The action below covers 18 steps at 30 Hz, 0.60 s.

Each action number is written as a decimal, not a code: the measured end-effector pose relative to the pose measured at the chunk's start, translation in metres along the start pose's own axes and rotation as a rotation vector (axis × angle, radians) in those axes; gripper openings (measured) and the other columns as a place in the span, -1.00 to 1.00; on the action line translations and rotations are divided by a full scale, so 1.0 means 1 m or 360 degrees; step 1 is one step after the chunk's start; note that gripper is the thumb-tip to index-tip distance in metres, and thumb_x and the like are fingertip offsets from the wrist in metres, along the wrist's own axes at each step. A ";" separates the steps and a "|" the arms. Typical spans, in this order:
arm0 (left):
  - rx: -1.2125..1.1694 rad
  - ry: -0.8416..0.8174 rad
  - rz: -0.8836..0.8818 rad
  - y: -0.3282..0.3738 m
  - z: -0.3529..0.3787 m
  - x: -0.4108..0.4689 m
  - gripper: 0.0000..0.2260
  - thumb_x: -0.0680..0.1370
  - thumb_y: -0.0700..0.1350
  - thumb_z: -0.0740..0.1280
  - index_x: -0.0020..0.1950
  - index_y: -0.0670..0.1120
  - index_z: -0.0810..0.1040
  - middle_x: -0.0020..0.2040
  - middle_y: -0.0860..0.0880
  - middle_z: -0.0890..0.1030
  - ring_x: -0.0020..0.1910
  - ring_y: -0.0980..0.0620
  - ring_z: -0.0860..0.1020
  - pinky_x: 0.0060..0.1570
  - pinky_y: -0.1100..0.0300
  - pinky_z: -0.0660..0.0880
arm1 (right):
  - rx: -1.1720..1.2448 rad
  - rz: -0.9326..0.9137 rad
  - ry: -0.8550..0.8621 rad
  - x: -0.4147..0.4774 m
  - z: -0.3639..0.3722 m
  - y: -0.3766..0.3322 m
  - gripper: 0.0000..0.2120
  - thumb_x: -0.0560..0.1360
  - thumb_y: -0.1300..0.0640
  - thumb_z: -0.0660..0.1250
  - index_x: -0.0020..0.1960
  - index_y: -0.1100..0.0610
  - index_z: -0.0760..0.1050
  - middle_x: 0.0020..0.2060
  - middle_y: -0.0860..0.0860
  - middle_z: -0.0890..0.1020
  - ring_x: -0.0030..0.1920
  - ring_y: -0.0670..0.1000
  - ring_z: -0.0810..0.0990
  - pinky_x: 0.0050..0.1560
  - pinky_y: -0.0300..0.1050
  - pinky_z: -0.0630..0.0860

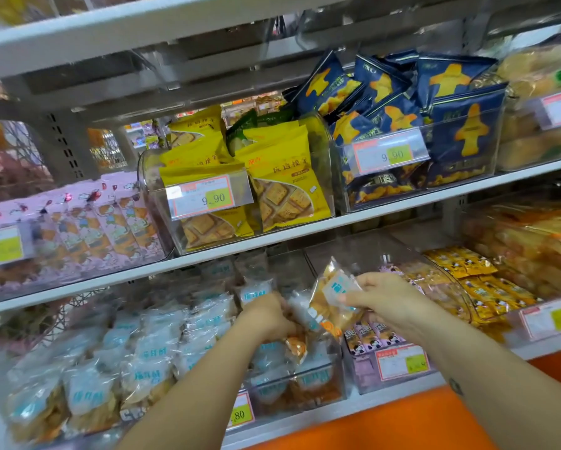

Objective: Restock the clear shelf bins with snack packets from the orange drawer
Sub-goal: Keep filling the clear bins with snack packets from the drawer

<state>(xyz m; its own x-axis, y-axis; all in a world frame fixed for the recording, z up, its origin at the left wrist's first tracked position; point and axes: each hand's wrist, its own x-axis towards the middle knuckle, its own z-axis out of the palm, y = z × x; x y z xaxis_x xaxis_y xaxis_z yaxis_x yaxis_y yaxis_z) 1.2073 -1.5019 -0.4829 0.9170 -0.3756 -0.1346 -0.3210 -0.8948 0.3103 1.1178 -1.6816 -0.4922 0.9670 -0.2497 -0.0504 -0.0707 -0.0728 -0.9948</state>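
My right hand [381, 298] pinches a clear snack packet [332, 292] with a pale blue label, held up over the bottom shelf. My left hand [267, 315] grips a bunch of similar clear packets [297, 344] just left of it, above a clear bin [300, 389] holding more of the same packets. A loose heap of these packets [87, 381] fills the shelf to the left. The orange drawer front [399, 423] runs along the bottom edge, below the shelf.
On the middle shelf stand clear bins of yellow biscuit packets [272, 186], dark blue packets [435, 125] and pink packets [77, 222]. To the right of my hands are bins of purple packets [380, 332] and small yellow packets [480, 280]. Price tags hang on the bin fronts.
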 end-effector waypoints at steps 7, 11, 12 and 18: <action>-0.1272 -0.0215 0.0206 -0.012 -0.008 -0.018 -0.66 0.37 -0.31 0.41 0.06 -0.13 0.40 -0.17 -0.11 0.56 -0.22 0.00 0.50 -0.15 0.13 0.45 | -0.0301 -0.0087 -0.0162 -0.007 0.008 0.001 -0.92 0.43 0.17 0.46 -0.11 0.07 0.58 -0.12 0.05 0.68 -0.09 0.05 0.66 -0.02 -0.03 0.60; -0.1695 -0.0483 0.0373 -0.011 -0.017 -0.038 -0.64 0.50 -0.43 0.18 0.14 -0.06 0.53 -0.01 -0.12 0.62 -0.03 -0.06 0.53 0.03 0.09 0.48 | -0.0251 -0.0245 -0.0247 -0.011 0.016 -0.007 -0.91 0.43 0.20 0.45 -0.14 0.06 0.56 -0.28 -0.06 0.64 -0.33 -0.19 0.60 -0.34 -0.30 0.49; -0.1761 -0.0536 0.0384 -0.011 -0.018 -0.041 -0.67 0.51 -0.36 0.19 0.15 -0.07 0.56 0.05 -0.14 0.63 0.05 -0.10 0.51 0.16 0.00 0.43 | -0.0281 -0.0292 -0.0234 -0.011 0.019 -0.008 -0.90 0.42 0.20 0.47 -0.15 0.05 0.57 -0.30 -0.09 0.63 -0.32 -0.19 0.59 -0.30 -0.30 0.47; -0.1364 -0.0149 0.0540 -0.018 -0.019 -0.050 -0.62 0.46 -0.16 0.46 0.23 -0.07 0.44 0.11 -0.07 0.64 0.09 0.01 0.62 0.12 0.15 0.54 | -0.0166 -0.0540 -0.0074 -0.014 0.045 -0.008 -0.82 0.38 0.24 0.48 -0.12 0.05 0.52 -0.20 -0.04 0.66 -0.20 -0.12 0.61 -0.06 -0.04 0.57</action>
<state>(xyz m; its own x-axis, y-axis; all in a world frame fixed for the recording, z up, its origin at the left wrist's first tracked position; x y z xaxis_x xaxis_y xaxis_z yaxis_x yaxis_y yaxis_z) 1.1716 -1.4628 -0.4639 0.7710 -0.6362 0.0272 -0.2498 -0.2630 0.9319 1.1161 -1.6343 -0.4874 0.9496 -0.1504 0.2751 0.2343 -0.2428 -0.9414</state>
